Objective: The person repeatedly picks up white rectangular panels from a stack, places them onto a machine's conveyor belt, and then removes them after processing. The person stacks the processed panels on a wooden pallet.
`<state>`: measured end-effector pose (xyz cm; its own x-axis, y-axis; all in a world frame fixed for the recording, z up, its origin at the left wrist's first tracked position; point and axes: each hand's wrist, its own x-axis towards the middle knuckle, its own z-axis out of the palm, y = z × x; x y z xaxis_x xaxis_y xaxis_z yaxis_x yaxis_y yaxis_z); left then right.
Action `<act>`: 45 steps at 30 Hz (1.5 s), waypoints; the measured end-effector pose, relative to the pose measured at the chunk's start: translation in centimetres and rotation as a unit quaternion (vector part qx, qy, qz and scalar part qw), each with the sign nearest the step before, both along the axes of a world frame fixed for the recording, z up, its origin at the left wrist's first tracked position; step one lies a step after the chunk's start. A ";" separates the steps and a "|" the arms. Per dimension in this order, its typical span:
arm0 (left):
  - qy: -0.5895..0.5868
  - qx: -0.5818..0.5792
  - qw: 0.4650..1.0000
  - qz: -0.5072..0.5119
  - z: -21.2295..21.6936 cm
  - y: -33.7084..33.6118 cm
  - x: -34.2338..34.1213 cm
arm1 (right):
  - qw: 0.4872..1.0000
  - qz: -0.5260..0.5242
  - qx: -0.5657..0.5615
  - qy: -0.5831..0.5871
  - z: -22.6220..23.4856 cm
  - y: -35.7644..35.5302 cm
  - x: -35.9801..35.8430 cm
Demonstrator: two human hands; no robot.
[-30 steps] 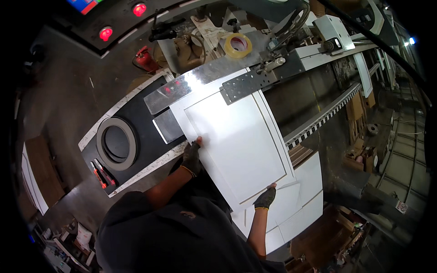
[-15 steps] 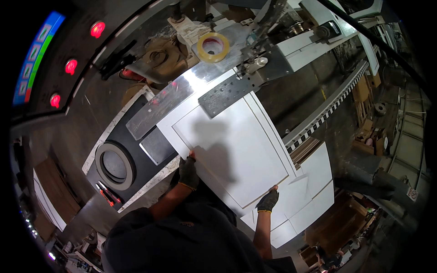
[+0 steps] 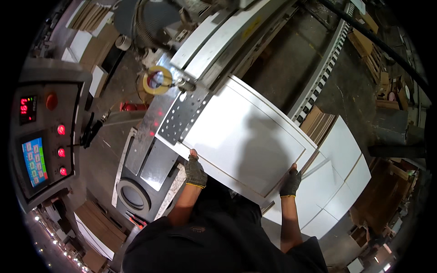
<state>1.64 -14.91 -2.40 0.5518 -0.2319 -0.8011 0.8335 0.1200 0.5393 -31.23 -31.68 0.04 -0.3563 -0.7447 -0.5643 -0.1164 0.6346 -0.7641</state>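
A white cabinet door panel with a recessed centre lies across the machine bed in front of me, my shadow falling on it. My left hand, in a dark fingerless work glove, is closed on its near edge, thumb on top. On the right end my right hand, gloved the same way, grips the panel's edge with the thumb up. Fingers under the panel are hidden. The panel's far-left end lies at a perforated metal plate on the machine. A roll of yellowish tape rests just beyond that plate.
To the left stands a control box with lit red buttons and a screen. A grey ring and red-handled cutters lie on the near-left table. White panels are stacked at right, beside a toothed rail.
My view has swung, bringing the whole control box into sight. The panel has turned slightly in the picture, and more of the perforated plate's holes show. Both hands keep their hold.
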 end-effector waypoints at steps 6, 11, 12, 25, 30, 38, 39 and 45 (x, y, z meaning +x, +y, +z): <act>0.019 -0.055 0.998 -0.031 1.1 -5.6 0.1 | 0.992 0.005 -0.023 -0.125 0.4 -5.8 0.5; -0.074 -0.051 0.995 -0.052 -0.6 -11.3 0.4 | 0.992 0.053 0.019 -0.111 1.6 -10.8 -0.4; -0.095 -0.010 0.990 -0.100 0.7 -12.8 0.3 | 0.988 0.015 0.020 -0.150 2.3 -11.3 -0.8; -0.388 -0.037 0.712 -0.584 2.1 -5.1 -11.8 | 0.972 0.093 0.139 -0.167 -7.8 18.5 -13.9; -0.548 0.106 0.579 -0.595 5.3 -0.2 -20.4 | 0.977 0.048 0.199 -0.060 -15.6 34.2 -22.8; -0.558 0.149 0.553 -0.600 2.3 -1.3 -19.9 | 0.841 -0.408 0.203 -0.292 -20.0 36.0 -26.2; -0.604 0.149 0.523 -0.583 0.7 -0.8 -19.7 | 0.833 -0.423 0.182 -0.307 -20.2 34.9 -26.9; -0.570 0.141 0.545 -0.599 -0.4 -1.3 -18.8 | 0.793 -0.457 0.174 -0.362 -19.9 27.5 -31.1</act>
<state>-17.20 -16.20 -2.80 0.3155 -0.9291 -0.1931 -0.6726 -0.3625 0.6452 -62.31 -4.16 -19.81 -0.1462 -0.1158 -0.9825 0.9038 0.3881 -0.1802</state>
